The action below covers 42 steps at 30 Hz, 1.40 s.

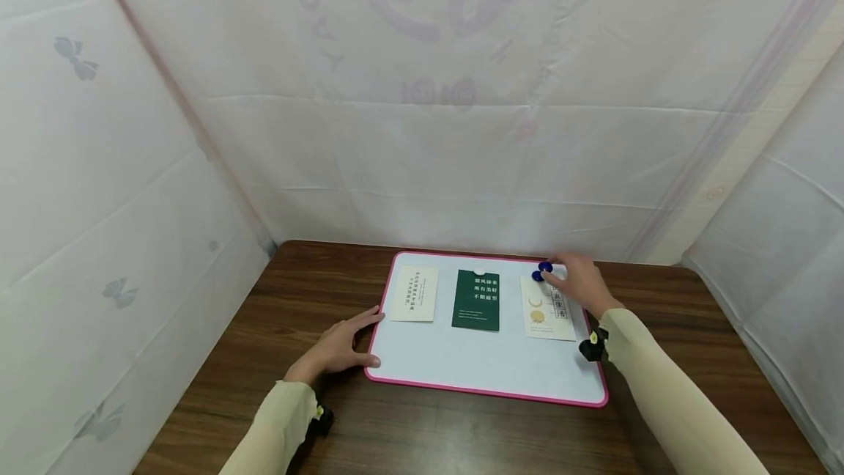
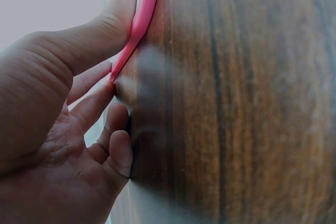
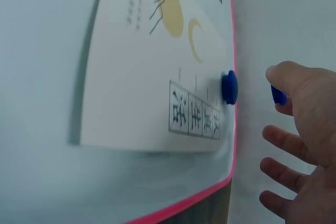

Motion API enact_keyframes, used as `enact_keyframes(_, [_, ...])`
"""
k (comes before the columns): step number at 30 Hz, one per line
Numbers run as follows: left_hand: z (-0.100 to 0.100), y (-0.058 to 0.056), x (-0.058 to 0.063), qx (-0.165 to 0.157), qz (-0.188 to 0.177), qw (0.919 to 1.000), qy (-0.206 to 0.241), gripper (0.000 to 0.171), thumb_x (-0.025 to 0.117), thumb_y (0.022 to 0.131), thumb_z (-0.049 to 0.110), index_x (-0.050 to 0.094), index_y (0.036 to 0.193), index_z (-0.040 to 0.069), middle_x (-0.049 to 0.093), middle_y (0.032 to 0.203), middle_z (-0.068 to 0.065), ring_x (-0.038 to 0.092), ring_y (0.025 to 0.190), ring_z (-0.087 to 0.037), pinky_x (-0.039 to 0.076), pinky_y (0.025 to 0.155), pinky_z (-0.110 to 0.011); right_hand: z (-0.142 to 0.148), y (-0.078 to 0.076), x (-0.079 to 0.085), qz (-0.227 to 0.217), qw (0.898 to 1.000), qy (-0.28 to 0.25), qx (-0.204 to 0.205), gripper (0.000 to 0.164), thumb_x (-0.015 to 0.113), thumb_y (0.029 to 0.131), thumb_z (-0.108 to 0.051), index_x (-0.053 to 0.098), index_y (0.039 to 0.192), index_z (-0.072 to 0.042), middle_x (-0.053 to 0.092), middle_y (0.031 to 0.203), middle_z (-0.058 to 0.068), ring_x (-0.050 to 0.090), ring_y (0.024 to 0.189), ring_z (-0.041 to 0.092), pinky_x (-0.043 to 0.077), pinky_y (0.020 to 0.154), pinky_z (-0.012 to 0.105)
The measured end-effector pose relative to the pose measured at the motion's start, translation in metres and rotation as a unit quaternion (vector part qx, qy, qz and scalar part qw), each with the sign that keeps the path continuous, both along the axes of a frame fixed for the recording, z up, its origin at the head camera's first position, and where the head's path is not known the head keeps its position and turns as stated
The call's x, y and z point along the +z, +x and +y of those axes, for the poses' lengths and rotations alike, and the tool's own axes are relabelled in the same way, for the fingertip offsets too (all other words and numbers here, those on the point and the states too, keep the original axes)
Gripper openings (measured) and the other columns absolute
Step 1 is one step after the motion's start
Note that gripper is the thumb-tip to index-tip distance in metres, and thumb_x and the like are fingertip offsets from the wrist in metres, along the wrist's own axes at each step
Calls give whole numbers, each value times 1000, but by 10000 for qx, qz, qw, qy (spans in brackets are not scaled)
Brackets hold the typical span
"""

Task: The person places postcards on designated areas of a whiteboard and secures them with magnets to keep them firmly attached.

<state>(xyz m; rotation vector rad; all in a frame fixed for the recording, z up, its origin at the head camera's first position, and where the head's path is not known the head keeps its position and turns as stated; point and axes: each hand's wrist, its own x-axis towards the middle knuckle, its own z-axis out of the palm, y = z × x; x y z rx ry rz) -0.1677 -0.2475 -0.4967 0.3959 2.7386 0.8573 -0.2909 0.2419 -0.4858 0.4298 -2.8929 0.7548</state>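
Observation:
A whiteboard with a pink rim (image 1: pixel 461 388) lies on the wooden table, with three cards along its far half. My left hand (image 1: pixel 338 345) rests at the board's left edge, its thumb on the rim near the front corner and the other fingers spread along the side. Between thumb and index finger, my right hand (image 1: pixel 580 284) pinches a blue magnet (image 3: pixel 278 95) just off the far edge. Another blue magnet (image 3: pixel 229 87) sits at the top of the cream card (image 3: pixel 131 87), which bears a yellow sun and moon. My right fingers partly hide that card in the head view.
A dark green card (image 1: pixel 476 310) is in the middle of the board, a white round magnet (image 1: pixel 479 271) at its top. To its left lies a pale card with printed text (image 1: pixel 414 295). White sheeting (image 1: pixel 409 167) hangs behind the table (image 1: pixel 297 270) and at both sides.

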Motion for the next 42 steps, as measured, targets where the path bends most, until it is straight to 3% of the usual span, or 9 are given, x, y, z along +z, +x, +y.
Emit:
enact_keyframes(7, [-1, 1, 1, -146, 54, 9999, 34, 84, 85, 85, 35, 46, 156, 13, 33, 166, -12, 34, 147, -45, 23, 113, -74, -16, -5, 1, -10, 10000, -10, 96, 38, 76, 94, -19, 66, 124, 2, 67, 122, 24, 58, 118, 45, 44, 103, 64])
enact_keyframes(13, [1, 2, 2, -102, 25, 9999, 29, 83, 86, 85, 34, 47, 155, 14, 33, 166, -11, 35, 147, -44, 23, 115, -72, -30, -9, 2, 63, 9996, 51, 274, 36, 77, 94, -21, 67, 121, -1, 69, 118, 20, 60, 113, 41, 45, 102, 61])
enact_keyframes(23, [3, 0, 1, 115, -82, 9999, -34, 83, 87, 84, 35, 48, 155, 18, 33, 166, -6, 34, 148, -43, 26, 113, -72, -55, -14, 8, 14, 9989, 141, 437, 36, 76, 95, -25, 69, 122, -2, 69, 123, 18, 59, 118, 39, 42, 107, 60])
enact_keyframes(34, [5, -1, -2, 154, -87, 9998, -28, 84, 87, 83, 36, 48, 156, 20, 34, 166, -6, 34, 147, -45, 26, 112, -73, -80, -18, 6, 215, 9976, 156, 643, 35, 76, 95, -25, 70, 121, -2, 71, 122, 17, 61, 117, 37, 40, 109, 57])
enact_keyframes(42, [8, 0, -2, 125, -54, 9999, -18, 83, 87, 83, 35, 48, 155, 19, 35, 166, -7, 35, 147, -45, 27, 112, -73, -94, -19, 4, 68, 9974, 111, 704, 34, 75, 96, -27, 70, 120, -4, 71, 122, 14, 61, 119, 35, 41, 109, 56])
